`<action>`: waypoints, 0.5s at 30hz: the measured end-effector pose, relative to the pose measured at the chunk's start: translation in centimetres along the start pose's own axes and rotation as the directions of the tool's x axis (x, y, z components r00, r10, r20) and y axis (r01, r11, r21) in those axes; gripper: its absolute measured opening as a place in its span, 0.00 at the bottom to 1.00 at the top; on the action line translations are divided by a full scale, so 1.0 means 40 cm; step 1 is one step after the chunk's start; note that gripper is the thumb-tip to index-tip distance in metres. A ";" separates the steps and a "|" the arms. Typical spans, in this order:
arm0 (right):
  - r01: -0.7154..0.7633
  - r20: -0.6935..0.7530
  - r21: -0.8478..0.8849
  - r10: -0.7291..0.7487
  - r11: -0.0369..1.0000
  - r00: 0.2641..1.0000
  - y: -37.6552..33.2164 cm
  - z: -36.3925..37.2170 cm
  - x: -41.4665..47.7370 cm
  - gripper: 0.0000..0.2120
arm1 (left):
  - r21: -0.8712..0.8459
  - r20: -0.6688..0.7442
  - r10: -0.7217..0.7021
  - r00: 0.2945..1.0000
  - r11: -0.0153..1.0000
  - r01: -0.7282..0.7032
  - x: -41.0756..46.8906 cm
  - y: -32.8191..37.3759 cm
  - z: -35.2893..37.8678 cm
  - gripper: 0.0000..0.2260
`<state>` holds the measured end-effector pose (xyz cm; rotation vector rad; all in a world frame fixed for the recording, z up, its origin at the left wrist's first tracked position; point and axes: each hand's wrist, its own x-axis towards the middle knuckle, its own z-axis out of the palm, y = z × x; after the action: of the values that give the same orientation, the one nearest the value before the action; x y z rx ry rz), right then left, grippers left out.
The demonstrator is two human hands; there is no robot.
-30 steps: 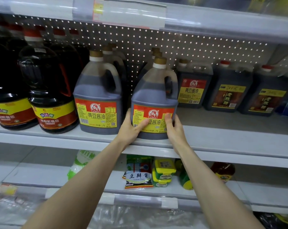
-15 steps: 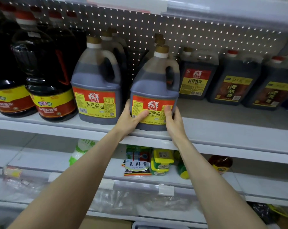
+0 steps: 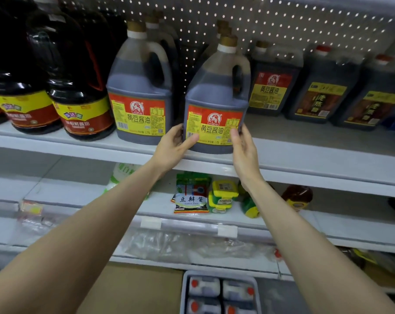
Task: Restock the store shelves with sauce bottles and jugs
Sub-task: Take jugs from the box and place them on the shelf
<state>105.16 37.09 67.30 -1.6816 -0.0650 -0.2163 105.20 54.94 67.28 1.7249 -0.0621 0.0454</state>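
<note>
A soy sauce jug (image 3: 216, 91) with a tan cap and a red and yellow label stands upright on the front of the white middle shelf (image 3: 305, 159). My left hand (image 3: 171, 148) grips its lower left corner, thumb across the label. At the lower right corner, my right hand (image 3: 244, 152) holds the jug between thumb and fingers. A matching jug (image 3: 137, 87) stands just to the left, with more of the same behind both.
Round dark bottles (image 3: 78, 87) fill the shelf's left; square dark jugs (image 3: 273, 87) stand set back on the right. The lower shelf carries a sauce packet (image 3: 192, 196) and small tubs. A grey crate (image 3: 184, 291) of red-capped jugs sits on the floor below.
The view has tilted down, bringing the floor crate into sight. The jug stays on the shelf and both hands stay at its base.
</note>
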 end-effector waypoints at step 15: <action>-0.291 -0.055 0.014 0.292 0.957 0.955 0.224 0.231 -0.429 0.19 | 0.052 -0.019 -0.226 0.974 0.973 0.227 -0.358 -0.305 -0.168 0.18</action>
<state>90.82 46.54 54.46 -1.6555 0.2245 -0.0405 91.76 63.69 55.33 1.7756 0.1473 -0.1115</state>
